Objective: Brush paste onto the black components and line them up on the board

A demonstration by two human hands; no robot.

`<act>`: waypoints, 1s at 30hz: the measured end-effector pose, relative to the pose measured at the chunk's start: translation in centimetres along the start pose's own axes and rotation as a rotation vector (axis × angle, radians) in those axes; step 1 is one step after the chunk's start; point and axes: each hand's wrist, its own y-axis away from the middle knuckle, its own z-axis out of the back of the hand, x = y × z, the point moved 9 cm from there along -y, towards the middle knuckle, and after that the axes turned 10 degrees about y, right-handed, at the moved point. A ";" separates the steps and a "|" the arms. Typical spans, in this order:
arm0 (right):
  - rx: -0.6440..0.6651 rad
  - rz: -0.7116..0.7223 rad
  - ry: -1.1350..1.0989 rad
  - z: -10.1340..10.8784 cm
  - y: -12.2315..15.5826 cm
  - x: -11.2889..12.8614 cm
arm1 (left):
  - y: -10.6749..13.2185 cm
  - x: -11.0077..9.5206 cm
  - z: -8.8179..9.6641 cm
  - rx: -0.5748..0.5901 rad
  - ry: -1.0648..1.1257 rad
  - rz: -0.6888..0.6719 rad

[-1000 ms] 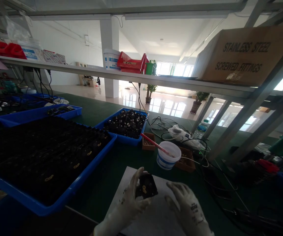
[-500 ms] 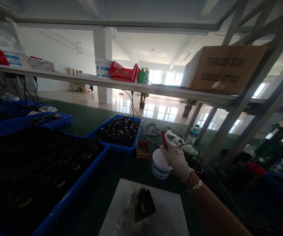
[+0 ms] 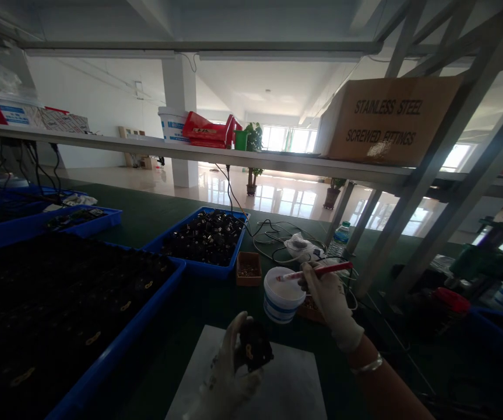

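Observation:
My left hand (image 3: 227,370), in a white glove, grips a black plastic part (image 3: 254,348) with a small gold-coloured metal piece on its face, holding it above a white board (image 3: 251,379). My right hand (image 3: 329,300), gloved with a bare forearm behind it, holds a red-handled applicator (image 3: 316,270). Its pale tip reaches over a white bucket with blue bands (image 3: 280,297). The bucket's contents look white, and the tip does not appear to touch them.
A large blue tray (image 3: 120,303) of black parts lies to the left, and a smaller blue tray (image 3: 199,245) stands ahead. Small brown boxes (image 3: 248,269) hold loose pieces. Cables, a water bottle (image 3: 339,240) and shelf uprights stand to the right, beneath a shelf with a cardboard carton (image 3: 389,121).
My right hand has left the black part and now holds the red applicator above the bucket, turned nearly level. The left hand still holds the part. The view has shifted slightly.

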 end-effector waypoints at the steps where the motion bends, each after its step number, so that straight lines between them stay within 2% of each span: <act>1: 0.007 -0.016 -0.032 -0.6 0.0 -0.8 | -0.8 -0.2 -0.6 0.010 0.013 -0.009; 4: 0.001 -0.043 -0.120 -1.9 -0.2 -3.2 | -3.3 0.9 -1.6 -0.004 0.060 -0.006; 7: -0.019 -0.063 -0.203 -2.1 -0.3 -4.7 | -5.2 2.8 -1.6 -0.066 0.108 -0.077; 10: -0.045 -0.079 -0.276 -2.0 -0.1 -5.3 | -6.1 4.2 -1.5 -0.074 0.071 -0.152; 13: -0.055 -0.076 -0.324 -1.9 0.4 -5.4 | -6.3 5.0 -1.2 -0.062 0.022 -0.149; 19: -0.097 -0.092 -0.320 -2.3 2.1 -5.6 | -5.6 5.0 -0.7 -0.096 -0.035 -0.150; 23: -0.132 -0.078 -0.355 -2.3 2.8 -4.8 | -5.2 4.8 -1.0 -0.086 -0.057 -0.141; 28: -0.111 -0.229 -0.401 -2.0 3.1 -5.6 | -5.1 3.7 -0.8 -0.077 -0.023 -0.150; 30: -0.119 -0.189 -0.344 -1.1 2.9 -5.8 | -5.1 3.3 -1.0 -0.047 -0.006 -0.125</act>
